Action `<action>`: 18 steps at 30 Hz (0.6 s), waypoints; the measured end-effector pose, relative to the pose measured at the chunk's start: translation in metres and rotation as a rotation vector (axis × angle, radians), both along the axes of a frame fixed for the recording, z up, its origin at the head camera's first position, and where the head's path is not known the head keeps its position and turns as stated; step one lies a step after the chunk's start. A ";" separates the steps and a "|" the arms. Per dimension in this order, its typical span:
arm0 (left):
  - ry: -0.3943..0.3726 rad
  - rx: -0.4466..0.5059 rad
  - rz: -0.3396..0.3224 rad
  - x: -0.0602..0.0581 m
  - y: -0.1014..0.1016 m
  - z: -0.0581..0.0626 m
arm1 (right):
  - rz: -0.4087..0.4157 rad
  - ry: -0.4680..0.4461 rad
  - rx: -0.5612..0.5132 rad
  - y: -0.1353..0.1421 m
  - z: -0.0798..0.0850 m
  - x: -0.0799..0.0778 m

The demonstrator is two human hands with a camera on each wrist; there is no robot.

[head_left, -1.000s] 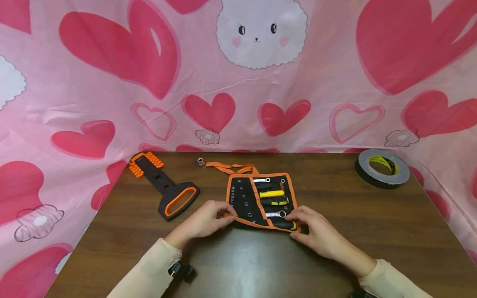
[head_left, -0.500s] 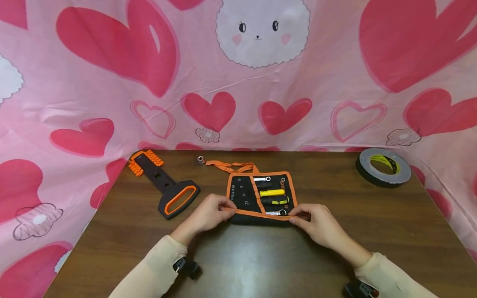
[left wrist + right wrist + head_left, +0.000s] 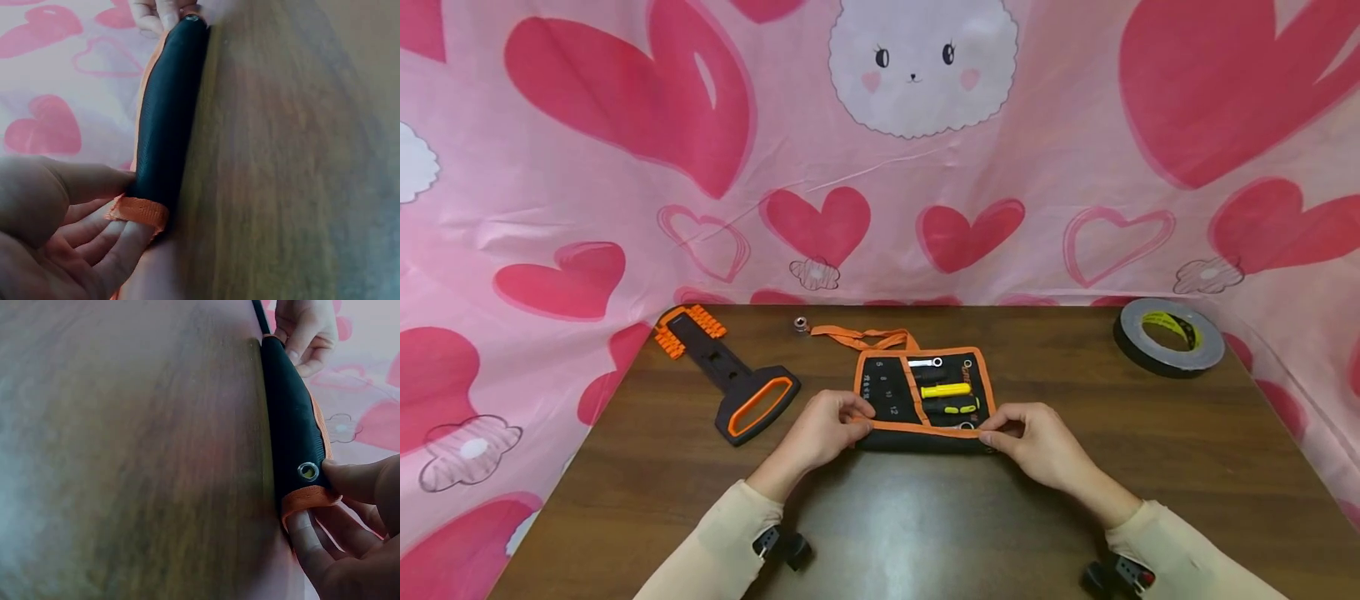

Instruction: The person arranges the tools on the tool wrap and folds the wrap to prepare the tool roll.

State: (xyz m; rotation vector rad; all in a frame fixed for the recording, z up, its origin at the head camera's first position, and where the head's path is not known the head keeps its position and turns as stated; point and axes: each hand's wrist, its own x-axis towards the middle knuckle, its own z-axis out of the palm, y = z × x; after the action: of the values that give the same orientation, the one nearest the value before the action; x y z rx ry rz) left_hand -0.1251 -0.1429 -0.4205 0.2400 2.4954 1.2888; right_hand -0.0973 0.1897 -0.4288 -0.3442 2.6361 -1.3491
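Note:
A black tool roll (image 3: 880, 392) with orange edging lies on the table, its near side folded up and over. My left hand (image 3: 827, 429) pinches the fold at its left end, and my right hand (image 3: 1037, 437) pinches the right end. Both wrist views show thumbs on the black cloth, fingers under the orange end binding. A metal eyelet (image 3: 308, 472) sits by my right thumb. Inside the roll's pockets are a small ring wrench (image 3: 928, 362), a yellow handle (image 3: 946, 390) and a black-and-yellow handle (image 3: 955, 407). A second ring wrench (image 3: 967, 426) is mostly covered by the fold.
Behind the roll an orange tie ribbon (image 3: 868, 337) trails left toward a small metal socket (image 3: 801, 323). At left lies a black tool with an orange-lined loop handle (image 3: 758, 404). A tape roll (image 3: 1135, 342) lies at the far right of the wooden table (image 3: 910, 525).
Both hands have lifted the roll's near edge and folded it away from the body. The fold now covers the lowest black handle and most of the nearer wrench.

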 end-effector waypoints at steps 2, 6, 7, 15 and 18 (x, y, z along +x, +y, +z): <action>0.004 -0.008 -0.006 0.000 -0.001 0.000 | 0.003 -0.016 -0.027 0.001 -0.001 -0.002; 0.078 -0.059 -0.025 0.000 -0.003 0.004 | 0.008 -0.051 -0.066 0.000 0.000 -0.007; 0.121 -0.087 -0.028 0.001 -0.003 0.005 | 0.002 -0.060 -0.069 0.000 0.000 -0.008; 0.381 -0.215 -0.155 0.011 -0.008 0.017 | -0.064 -0.170 -0.104 -0.004 0.001 -0.009; 0.387 -0.233 -0.274 0.011 -0.010 0.016 | -0.079 -0.206 -0.112 -0.005 0.001 -0.010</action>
State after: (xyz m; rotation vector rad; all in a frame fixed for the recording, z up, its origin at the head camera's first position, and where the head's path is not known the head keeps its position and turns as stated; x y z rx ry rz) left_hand -0.1136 -0.1526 -0.4050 0.8096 2.7716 0.9004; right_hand -0.1071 0.1850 -0.4275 -0.1078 2.4353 -1.4737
